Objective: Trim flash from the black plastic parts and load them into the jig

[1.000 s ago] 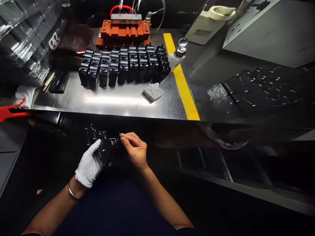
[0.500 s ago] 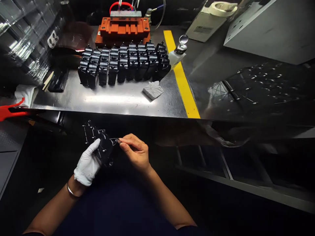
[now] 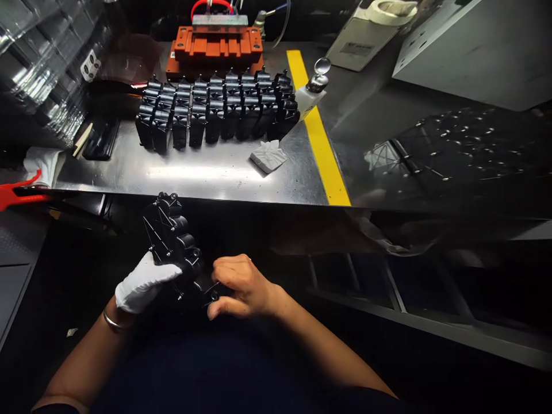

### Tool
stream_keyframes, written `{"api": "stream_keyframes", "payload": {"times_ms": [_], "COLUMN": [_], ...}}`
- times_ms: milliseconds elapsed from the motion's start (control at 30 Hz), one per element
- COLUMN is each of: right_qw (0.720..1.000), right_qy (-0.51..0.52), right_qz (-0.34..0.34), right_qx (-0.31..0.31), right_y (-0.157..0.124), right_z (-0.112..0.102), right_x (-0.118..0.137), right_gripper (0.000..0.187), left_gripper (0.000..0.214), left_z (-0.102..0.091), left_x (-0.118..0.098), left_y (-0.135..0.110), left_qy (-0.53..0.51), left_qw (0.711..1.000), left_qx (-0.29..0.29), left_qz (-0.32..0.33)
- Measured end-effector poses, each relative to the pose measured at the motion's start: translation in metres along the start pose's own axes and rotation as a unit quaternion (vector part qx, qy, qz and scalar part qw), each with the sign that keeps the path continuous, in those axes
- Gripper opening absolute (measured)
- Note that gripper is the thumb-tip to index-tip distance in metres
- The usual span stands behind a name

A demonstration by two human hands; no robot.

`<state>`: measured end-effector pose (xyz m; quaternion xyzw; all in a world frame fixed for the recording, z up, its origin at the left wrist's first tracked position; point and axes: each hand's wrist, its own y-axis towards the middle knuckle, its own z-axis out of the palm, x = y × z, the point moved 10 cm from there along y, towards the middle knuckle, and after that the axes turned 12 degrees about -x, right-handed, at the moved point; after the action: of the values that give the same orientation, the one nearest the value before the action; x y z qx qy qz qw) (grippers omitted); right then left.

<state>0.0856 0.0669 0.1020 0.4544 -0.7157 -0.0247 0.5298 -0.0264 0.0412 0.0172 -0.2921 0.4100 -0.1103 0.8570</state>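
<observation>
A black moulded plastic part [image 3: 179, 238] with round barrels, ribs and small bright posts is held up in front of the bench edge. My left hand [image 3: 144, 282], in a white glove, is closed around its lower left side, the thumb lying across the part. My bare right hand [image 3: 244, 287] is at the part's lower right end. Its fingers are curled and the thumb sits below them. Between them is a thin dark piece [image 3: 211, 292]; whether it is a small tool or belongs to the part, I cannot make out.
Several similar black parts [image 3: 215, 109] stand in a row on the metal bench [image 3: 185, 178]. Behind them is an orange fixture [image 3: 218, 49]. A folded white tissue [image 3: 268, 156], a bottle with a metal top [image 3: 313, 92] and yellow tape [image 3: 323, 149] are to the right.
The black part has turned more upright and its top has risen. My right hand has moved down and slightly right, its thumb and fingers farther apart.
</observation>
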Motion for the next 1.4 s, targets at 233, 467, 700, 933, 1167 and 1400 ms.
{"api": "stream_keyframes", "payload": {"times_ms": [233, 467, 700, 933, 1167, 1400], "right_qw": [0.995, 0.987, 0.988, 0.998, 0.997, 0.997], "right_qy": [-0.069, -0.137, -0.138, -0.056, -0.064, -0.070], "right_qz": [-0.025, -0.027, 0.010, 0.019, 0.033, 0.030], "right_qx": [-0.064, -0.078, -0.072, 0.003, -0.003, 0.000], "right_y": [0.003, 0.002, 0.003, 0.008, 0.009, 0.008], "right_z": [-0.014, -0.018, -0.019, -0.012, -0.012, -0.014], "right_x": [-0.004, -0.007, -0.013, -0.008, -0.011, -0.011], "right_gripper": [0.045, 0.049, 0.052, 0.051, 0.053, 0.053], "left_gripper": [0.053, 0.048, 0.050, 0.058, 0.057, 0.058], "left_z": [-0.001, -0.006, -0.003, 0.000, -0.001, -0.005], "left_x": [0.020, 0.029, 0.029, 0.019, 0.023, 0.022], "left_y": [0.002, 0.003, 0.002, 0.003, 0.006, 0.007], "left_qy": [-0.053, -0.083, -0.103, -0.069, -0.067, -0.065], "left_qw": [0.997, 0.992, 0.990, 0.996, 0.997, 0.997], "left_qx": [-0.032, -0.077, -0.085, -0.046, -0.033, -0.034], "left_qz": [-0.034, -0.047, -0.048, -0.025, -0.023, -0.018]}}
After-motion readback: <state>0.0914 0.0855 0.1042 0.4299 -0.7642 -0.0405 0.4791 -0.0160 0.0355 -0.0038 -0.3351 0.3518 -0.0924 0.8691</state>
